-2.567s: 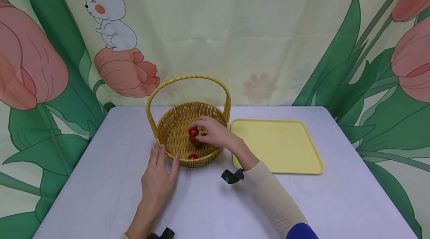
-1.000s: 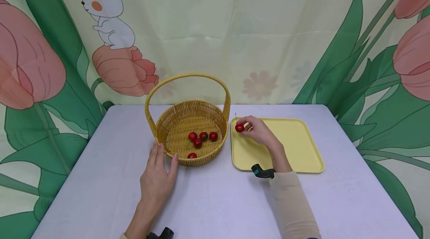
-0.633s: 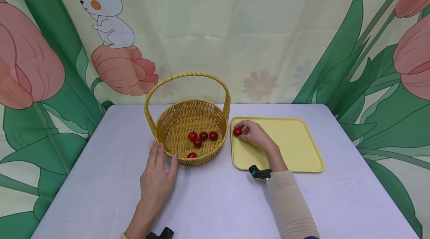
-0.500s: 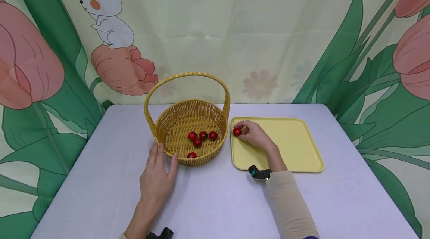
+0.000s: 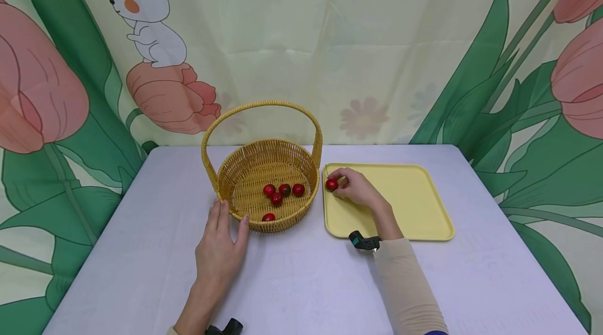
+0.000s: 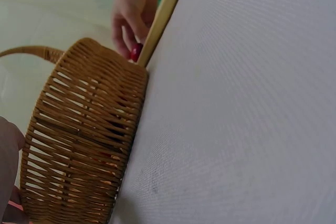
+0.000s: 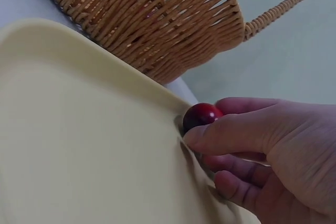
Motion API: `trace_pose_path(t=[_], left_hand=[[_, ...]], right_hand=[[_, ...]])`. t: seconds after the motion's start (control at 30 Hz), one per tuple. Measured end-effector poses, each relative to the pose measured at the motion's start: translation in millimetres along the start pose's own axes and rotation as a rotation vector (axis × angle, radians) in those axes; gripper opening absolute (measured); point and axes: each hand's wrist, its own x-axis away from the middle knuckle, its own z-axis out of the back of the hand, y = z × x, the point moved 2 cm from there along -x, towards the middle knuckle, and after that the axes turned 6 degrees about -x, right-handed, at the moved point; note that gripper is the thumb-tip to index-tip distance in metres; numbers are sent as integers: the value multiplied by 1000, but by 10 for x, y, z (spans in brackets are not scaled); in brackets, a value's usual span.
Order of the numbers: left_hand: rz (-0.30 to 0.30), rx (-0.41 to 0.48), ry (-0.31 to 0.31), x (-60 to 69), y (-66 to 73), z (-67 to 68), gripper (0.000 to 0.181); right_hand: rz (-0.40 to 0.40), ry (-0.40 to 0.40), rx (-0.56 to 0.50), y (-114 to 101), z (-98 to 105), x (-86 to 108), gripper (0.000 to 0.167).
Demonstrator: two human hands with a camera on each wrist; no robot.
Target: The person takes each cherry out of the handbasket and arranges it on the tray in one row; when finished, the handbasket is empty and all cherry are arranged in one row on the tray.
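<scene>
My right hand [image 5: 356, 187] pinches a dark red cherry [image 5: 332, 185] low over the left edge of the yellow tray [image 5: 395, 204]. The right wrist view shows the cherry [image 7: 201, 117] between thumb and fingers, close to the tray's rim. Several other cherries lie in the woven basket [image 5: 249, 167], one of them [image 5: 268, 217] near its front wall, the rest grouped to the right of the middle. My left hand [image 5: 220, 251] rests with straight fingers against the basket's front left rim.
The basket's tall arched handle [image 5: 270, 103] stands upright, just left of the tray. A white cloth [image 5: 301, 282] covers the table. Behind it hangs a curtain [image 5: 377, 52] printed with tulips and a rabbit.
My right hand has carried a cherry out of the basket, rightward to the tray, and lowered it at the tray's left edge. The left hand has stayed at the basket.
</scene>
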Motion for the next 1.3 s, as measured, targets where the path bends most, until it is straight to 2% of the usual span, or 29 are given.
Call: trace_pose_path(t=[0.27, 0.5, 0.77, 1.03, 1.3], left_hand=[[-6, -5, 2, -4, -6, -8, 67], [3, -2, -12, -6, -7, -1, 67], [14, 7, -16, -9, -7, -4, 67], [16, 8, -23, -10, -1, 6, 68], [26, -7, -35, -7, 4, 0, 69]], right_hand=[[18, 28, -4, -89, 118, 66, 36], [71, 63, 15, -243, 219, 133, 37], [150, 75, 27, -456, 236, 185, 34], [253, 88, 10, -778, 148, 177, 35], [319, 19, -24, -1003, -73, 37, 36]])
